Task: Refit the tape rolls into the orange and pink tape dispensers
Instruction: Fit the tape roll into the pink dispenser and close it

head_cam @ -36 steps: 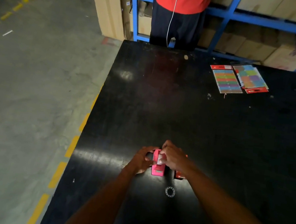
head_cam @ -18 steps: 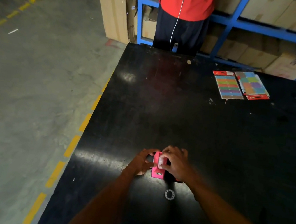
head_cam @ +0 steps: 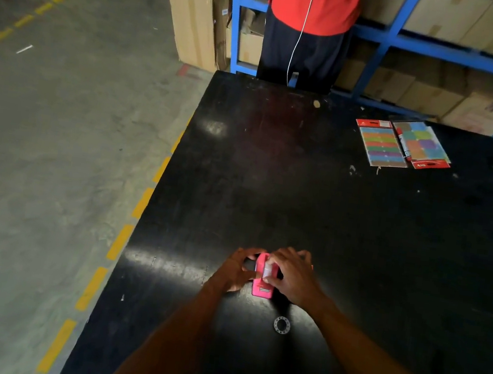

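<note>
Hands met over pink tape dispenser (head_cam: 262,287), which sat on black table (head_cam: 358,233) near the front-left part, w/ its metal cutter end facing the wearer. Left hand (head_cam: 235,271) was at the dispenser's left side, fingers curled round it, thumb reaching over toward the top; grip looked closed on the body. Right hand (head_cam: 291,277) covered the dispenser's right side & top, fingers bent, thumb & forefinger pinched at a whitish piece (head_cam: 268,271) in the open top, prob. a tape roll, but too small & washed out to be sure. Couldn't tell if it was seated in the slot or just held over it.

Orange dispenser: only a thin orange sliver (head_cam: 311,267) showed past the right hand's knuckles, rest hidden, so position beyond "just right of the pink one" unclear.

Clear ring (head_cam: 281,325) lay flat on the table just nearer the wearer than the pink dispenser, apart from both hands, between the two forearms.

Far right of table: two packs of coloured sticky tabs (head_cam: 382,145) lying side by side, one overlapping w/ a marker (head_cam: 405,145) between them, well apart from the hands.

Beyond the far edge stood a person in red top (head_cam: 313,4) & dark trousers, white cord hanging down the front, w/ blue racking (head_cam: 444,53) full of cartons behind. Concrete floor w/ yellow dashes (head_cam: 118,242) ran along the table's left side.
</note>
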Available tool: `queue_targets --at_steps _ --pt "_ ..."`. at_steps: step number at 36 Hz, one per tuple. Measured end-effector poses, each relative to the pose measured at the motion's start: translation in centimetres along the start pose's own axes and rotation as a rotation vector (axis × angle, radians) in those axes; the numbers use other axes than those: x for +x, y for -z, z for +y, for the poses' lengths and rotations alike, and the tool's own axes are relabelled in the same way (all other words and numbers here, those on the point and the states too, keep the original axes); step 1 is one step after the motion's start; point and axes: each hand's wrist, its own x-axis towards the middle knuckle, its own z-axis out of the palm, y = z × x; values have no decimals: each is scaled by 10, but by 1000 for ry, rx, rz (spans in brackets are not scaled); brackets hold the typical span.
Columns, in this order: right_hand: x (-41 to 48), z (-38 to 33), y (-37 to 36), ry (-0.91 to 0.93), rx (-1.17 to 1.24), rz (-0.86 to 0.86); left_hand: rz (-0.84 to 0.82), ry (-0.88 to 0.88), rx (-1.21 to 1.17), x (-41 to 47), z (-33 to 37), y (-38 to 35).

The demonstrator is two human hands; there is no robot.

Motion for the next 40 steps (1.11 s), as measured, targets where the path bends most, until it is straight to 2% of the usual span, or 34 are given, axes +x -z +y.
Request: queue_targets --at_steps 9,15,30,35,40 --pt "2 -4 1 -76 85 16 -6 -2 22 -2 4 1" --pt "1 -4 -1 -79 4 -37 2 -18 37 -3 2 1" --pt "0 -4 -1 -13 -118 36 -5 -49 3 3 -8 -2" --pt "-21 -9 -10 17 -30 84 3 -35 33 5 -10 -3" --pt "-43 -18 -20 41 78 62 -20 -33 43 5 -12 -2"
